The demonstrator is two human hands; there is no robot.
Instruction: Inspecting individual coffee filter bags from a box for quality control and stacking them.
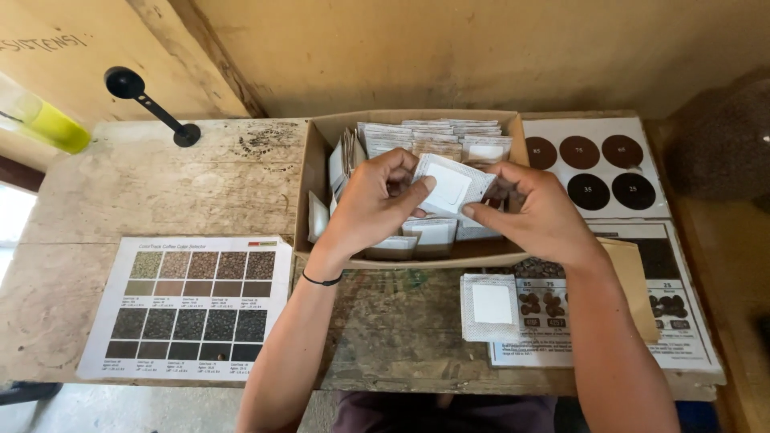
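Both hands hold one small white filter packet (449,186) over a shallow cardboard box (317,172). My left hand (377,200) pinches its left edge, thumb on top. My right hand (537,212) grips its lower right corner. The box is filled with several more white packets (437,135), stacked upright at the back and loose at the front. Another white packet (491,305) lies flat on the table just in front of the box. A dark band sits on my left wrist.
A printed chart of brown and black colour swatches (192,305) lies at the left on the worn wooden table (160,184). Charts with dark round discs (597,164) and bean pictures lie at the right. A black scoop (148,103) rests at the back left beside a yellow-green container (48,124).
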